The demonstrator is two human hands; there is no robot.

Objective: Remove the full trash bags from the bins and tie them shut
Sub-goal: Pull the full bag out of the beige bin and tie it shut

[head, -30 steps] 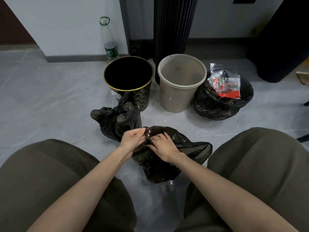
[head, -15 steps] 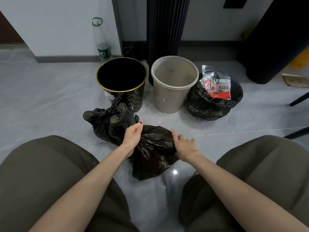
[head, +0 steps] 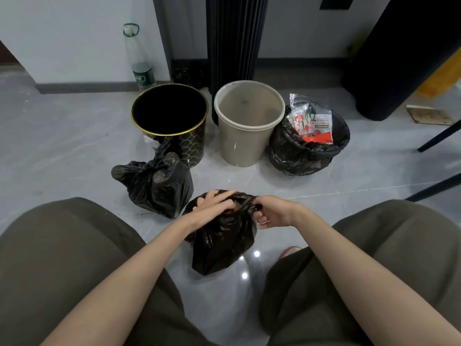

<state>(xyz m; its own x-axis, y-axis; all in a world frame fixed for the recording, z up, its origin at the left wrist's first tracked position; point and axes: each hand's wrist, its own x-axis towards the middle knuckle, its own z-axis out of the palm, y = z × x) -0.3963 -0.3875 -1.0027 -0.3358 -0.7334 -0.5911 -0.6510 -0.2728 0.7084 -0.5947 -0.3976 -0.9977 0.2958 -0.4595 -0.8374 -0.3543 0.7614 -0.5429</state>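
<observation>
A black trash bag (head: 222,243) stands on the floor between my knees. My left hand (head: 212,204) lies across its gathered top, fingers spread over the plastic. My right hand (head: 272,212) pinches a twisted strand of the bag's mouth at the right side. A second black bag (head: 154,184), knotted at the top, sits to the left. Behind stand a black bin with a gold rim (head: 172,121) and a beige bin (head: 247,121), both without liners. A third bin (head: 306,146), lined with a black bag, holds plastic wrappers (head: 311,123).
A plastic bottle (head: 139,58) stands by the wall at the back left. A dark fluted column (head: 234,38) rises behind the bins, and a large dark object (head: 399,53) fills the back right. Chair legs (head: 439,138) cross the right edge. A flat board (head: 429,114) lies nearby.
The bag has been drawn closer between my knees and stood up. My left hand moved on top of it, and my right hand closed on a strand of its mouth.
</observation>
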